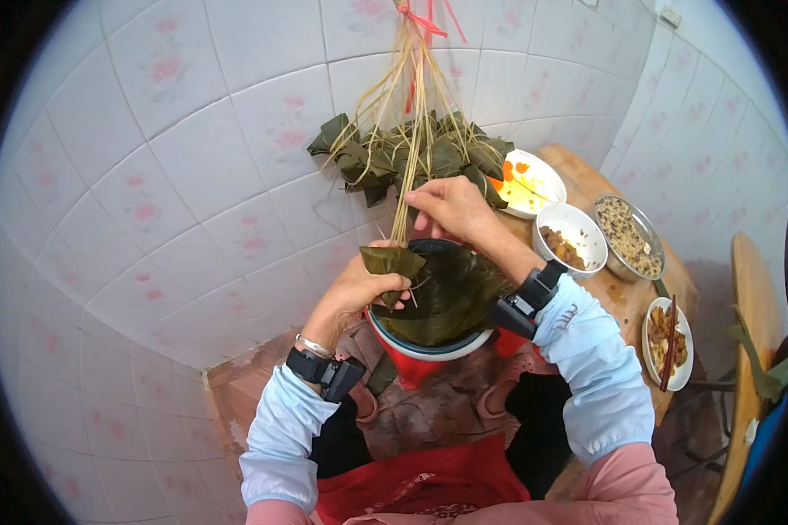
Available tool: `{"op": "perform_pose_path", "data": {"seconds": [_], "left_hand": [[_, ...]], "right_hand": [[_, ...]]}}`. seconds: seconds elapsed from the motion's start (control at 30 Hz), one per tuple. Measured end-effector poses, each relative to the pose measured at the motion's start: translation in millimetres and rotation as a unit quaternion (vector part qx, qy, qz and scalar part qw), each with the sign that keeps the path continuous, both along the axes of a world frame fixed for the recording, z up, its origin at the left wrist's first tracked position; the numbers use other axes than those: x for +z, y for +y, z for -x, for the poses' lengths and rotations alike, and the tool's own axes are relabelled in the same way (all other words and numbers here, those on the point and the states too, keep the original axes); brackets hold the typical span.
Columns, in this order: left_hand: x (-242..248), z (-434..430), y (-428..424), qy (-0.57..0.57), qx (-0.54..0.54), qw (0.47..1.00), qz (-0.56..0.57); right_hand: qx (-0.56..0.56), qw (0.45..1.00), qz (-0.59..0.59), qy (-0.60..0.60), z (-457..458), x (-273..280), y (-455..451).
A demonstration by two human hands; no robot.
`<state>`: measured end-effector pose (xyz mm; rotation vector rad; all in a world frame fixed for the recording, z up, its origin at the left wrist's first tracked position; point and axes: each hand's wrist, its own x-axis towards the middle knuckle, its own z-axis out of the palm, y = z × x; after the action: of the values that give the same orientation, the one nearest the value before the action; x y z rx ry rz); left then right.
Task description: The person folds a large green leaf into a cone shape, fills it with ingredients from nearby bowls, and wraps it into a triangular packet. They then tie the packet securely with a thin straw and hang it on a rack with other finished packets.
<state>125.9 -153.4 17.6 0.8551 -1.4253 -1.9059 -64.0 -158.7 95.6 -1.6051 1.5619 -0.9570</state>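
Observation:
My left hand grips a leaf-wrapped dumpling, a folded green packet with straw strings rising from its top. Above and to the right, my right hand has its thumb and forefinger closed on the straw strings. Those strings climb to a knot of red plastic cord at the wall. From the same bundle hangs a cluster of finished leaf-wrapped dumplings, behind my right hand. Below both hands, large dark green leaves lie in a round basin on a red support.
At the right, a wooden table bears a white dish with orange and yellow residue, a white bowl of meat, a metal bowl of rice mixture and an oval plate with chopsticks. A tiled wall stands close at the left.

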Motion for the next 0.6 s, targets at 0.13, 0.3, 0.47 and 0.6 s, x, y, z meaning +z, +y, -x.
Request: {"op": "perform_pose_path", "data": {"seconds": [0.13,0.3,0.47,0.6], "left_hand": [[7.7,-5.2,7.4,0.027,-0.011,0.999,-0.017],[10.6,-16.3,11.1,0.07,0.002,0.996,-0.054],[7.9,-23.5,8.6,0.086,-0.006,0.995,-0.052],[8.2,-39.7,6.3,0.087,0.02,0.995,-0.051]], "right_hand": [[0.016,0.998,0.044,-0.041,0.1,-19.1,-4.5],[-0.001,0.972,0.027,-0.232,5.6,-28.6,11.5],[-0.042,0.953,0.005,-0.301,15.3,-36.5,33.0],[-0.071,0.93,0.065,-0.355,20.5,-46.9,78.4]]}}
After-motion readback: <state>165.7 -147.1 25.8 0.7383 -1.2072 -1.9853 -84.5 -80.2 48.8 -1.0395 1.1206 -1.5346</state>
